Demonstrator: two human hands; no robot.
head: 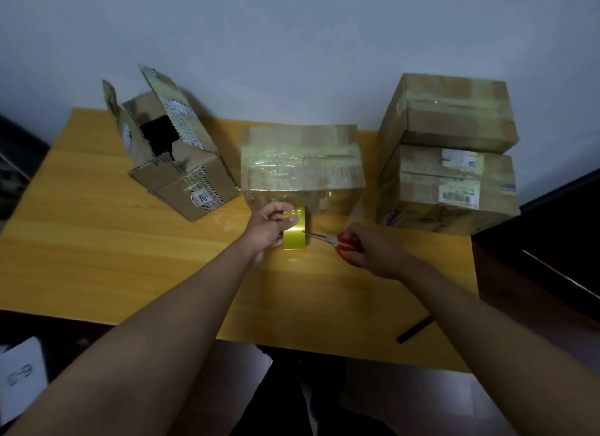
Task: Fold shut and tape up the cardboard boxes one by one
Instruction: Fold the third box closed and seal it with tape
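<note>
A closed cardboard box (302,158) with clear tape over its top stands in the middle of the wooden table (97,241). Just in front of it my left hand (266,229) grips a yellow tape roll (294,229), with a strip of tape running up to the box's front face. My right hand (367,249) holds red-handled scissors (328,239), whose blade tips touch the roll's right edge. An open box (175,153) with raised flaps sits tilted at the left.
Two taped boxes are stacked at the right, the upper box (451,111) on the lower box (448,189). A black stick (415,328) lies at the table's front right edge. A white paper (19,374) marked 6-3 lies lower left. A wall stands behind the table.
</note>
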